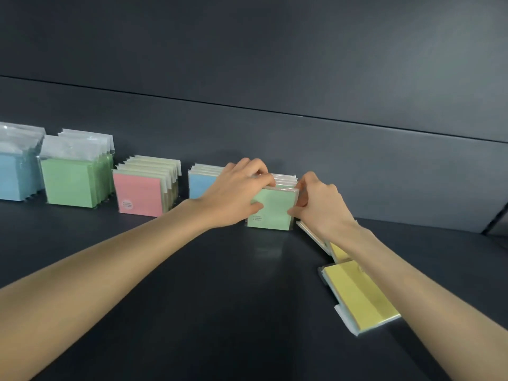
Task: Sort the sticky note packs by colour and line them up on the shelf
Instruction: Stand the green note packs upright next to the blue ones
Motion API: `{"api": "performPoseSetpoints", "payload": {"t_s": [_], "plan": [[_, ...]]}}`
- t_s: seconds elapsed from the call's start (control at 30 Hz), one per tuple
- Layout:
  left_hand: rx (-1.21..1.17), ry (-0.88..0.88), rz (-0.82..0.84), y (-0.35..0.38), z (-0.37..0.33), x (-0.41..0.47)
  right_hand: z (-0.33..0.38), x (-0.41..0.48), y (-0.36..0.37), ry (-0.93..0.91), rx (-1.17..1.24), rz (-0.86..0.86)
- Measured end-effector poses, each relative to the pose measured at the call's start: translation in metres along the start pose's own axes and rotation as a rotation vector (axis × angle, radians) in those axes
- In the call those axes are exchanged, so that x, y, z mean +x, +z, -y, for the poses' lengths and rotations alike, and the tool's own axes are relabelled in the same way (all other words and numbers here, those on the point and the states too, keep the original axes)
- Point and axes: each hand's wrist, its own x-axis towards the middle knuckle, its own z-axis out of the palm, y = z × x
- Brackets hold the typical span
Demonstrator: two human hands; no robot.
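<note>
A row of pale green sticky note packs (273,209) stands upright at the middle of the dark shelf (192,284). My left hand (236,193) grips the row's left side and top, and my right hand (319,204) presses its right side. Left of it stand a row of light blue packs (202,184), partly hidden by my left hand, then a row of pink packs (140,193). Yellow packs (360,295) lie flat at the right, partly under my right forearm.
Larger green packs (71,180) and larger blue packs (13,174) stand at the far left. The shelf's dark back wall (357,166) rises right behind the rows. Bare shelf surface stretches in front, between my arms.
</note>
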Motion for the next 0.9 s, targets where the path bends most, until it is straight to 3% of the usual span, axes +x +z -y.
{"api": "performPoseSetpoints", "payload": {"t_s": [0.2, 0.43, 0.9], "plan": [[0.145, 0.083, 0.018, 0.006, 0.002, 0.003, -0.001, 0.005, 0.002, 0.023, -0.055, 0.004], [0.301, 0.086, 0.174, 0.004, 0.009, 0.010, -0.005, 0.008, 0.002, -0.060, -0.131, 0.105], [0.329, 0.133, 0.188, 0.007, 0.012, 0.017, -0.006, 0.015, 0.010, -0.130, -0.261, 0.106]]}}
